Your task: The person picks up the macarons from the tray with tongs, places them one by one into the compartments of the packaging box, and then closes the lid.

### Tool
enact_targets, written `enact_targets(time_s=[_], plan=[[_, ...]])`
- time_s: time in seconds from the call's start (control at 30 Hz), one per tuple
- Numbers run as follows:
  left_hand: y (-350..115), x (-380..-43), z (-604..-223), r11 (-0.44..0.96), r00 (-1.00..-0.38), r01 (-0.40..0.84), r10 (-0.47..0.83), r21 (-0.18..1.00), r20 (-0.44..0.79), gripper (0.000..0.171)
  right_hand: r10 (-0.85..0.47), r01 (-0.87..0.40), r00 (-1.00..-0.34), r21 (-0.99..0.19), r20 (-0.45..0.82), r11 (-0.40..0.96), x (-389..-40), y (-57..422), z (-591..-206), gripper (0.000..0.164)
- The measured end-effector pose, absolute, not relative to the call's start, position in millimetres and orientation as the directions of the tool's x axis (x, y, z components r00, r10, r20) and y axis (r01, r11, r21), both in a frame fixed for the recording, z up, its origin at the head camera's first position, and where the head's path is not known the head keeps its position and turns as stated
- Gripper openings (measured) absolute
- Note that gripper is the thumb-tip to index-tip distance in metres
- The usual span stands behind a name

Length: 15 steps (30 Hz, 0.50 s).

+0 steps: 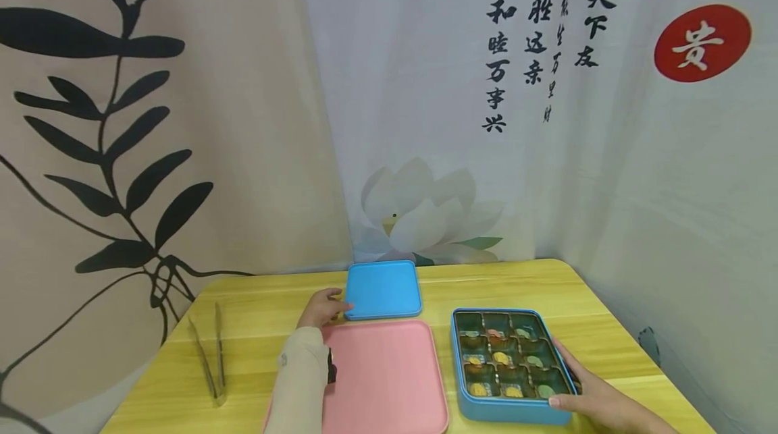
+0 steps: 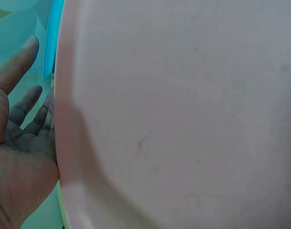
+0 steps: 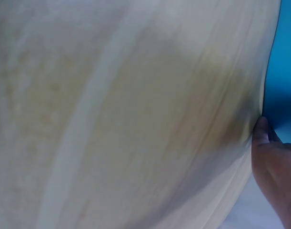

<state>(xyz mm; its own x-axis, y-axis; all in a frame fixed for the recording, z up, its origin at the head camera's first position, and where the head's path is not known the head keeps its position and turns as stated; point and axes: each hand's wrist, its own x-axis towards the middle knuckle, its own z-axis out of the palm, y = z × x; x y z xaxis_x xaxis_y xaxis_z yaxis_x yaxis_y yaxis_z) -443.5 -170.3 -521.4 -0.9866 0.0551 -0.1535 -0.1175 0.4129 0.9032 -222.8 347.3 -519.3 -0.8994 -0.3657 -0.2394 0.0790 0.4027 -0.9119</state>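
At the far side of the table, my left hand (image 1: 323, 308) reaches across the pink tray (image 1: 383, 373) to a flat blue lid (image 1: 384, 289). Its fingertips are at the lid's left edge, and whether they touch is hard to tell. The left wrist view shows the left hand (image 2: 21, 133) with spread fingers beside the pink tray. My right hand (image 1: 598, 397) holds the near right corner of a blue box (image 1: 507, 410), thumb at the front and fingers along the right side. A dark divided insert (image 1: 501, 374) in the box has several compartments with small yellow, green and reddish pieces.
A pair of tweezers (image 1: 213, 360) stands upright at the left of the wood-patterned table (image 1: 498, 285). Behind the table hangs a printed curtain (image 1: 413, 83). The blue box stands right of the pink tray, with a gap between them.
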Motion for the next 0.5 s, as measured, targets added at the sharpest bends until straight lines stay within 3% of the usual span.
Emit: enact_targets(time_s=[0.5], plan=[[-165.4, -446.9, -524.9, 0.386, -0.988, -0.117, 0.046, 0.915, -0.146, 0.063, -0.356, 0.065, -0.905, -0.902, -0.233, 0.426, -222.4, 345.0, -518.0, 0.096]])
